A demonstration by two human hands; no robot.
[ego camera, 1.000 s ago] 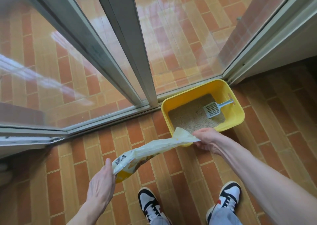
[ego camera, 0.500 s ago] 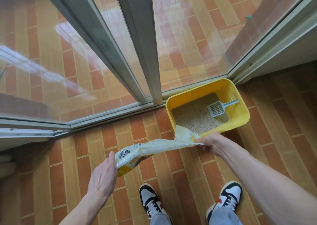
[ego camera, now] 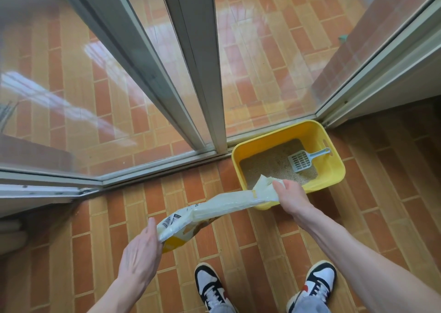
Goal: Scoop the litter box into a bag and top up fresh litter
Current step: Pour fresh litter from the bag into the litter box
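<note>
A yellow litter box (ego camera: 334, 167) sits on the tiled floor in the corner by the glass doors, with tan litter (ego camera: 267, 167) inside. A grey slotted scoop (ego camera: 303, 161) lies on the litter, handle to the right. I hold a pale yellow litter bag (ego camera: 214, 207) stretched between both hands, tilted with its open mouth over the box's near left corner. My right hand (ego camera: 290, 197) grips the bag's mouth. My left hand (ego camera: 140, 257) holds the bag's bottom end, fingers behind it.
Sliding glass doors with grey metal frames (ego camera: 191, 74) and a floor track (ego camera: 155, 169) run along the far side. A wall edge (ego camera: 381, 85) meets the doors at the right. My two black-and-white shoes (ego camera: 210, 286) stand at the bottom.
The bag's mouth has moved further over the box's near edge with my right hand. My left hand still holds the bottom end.
</note>
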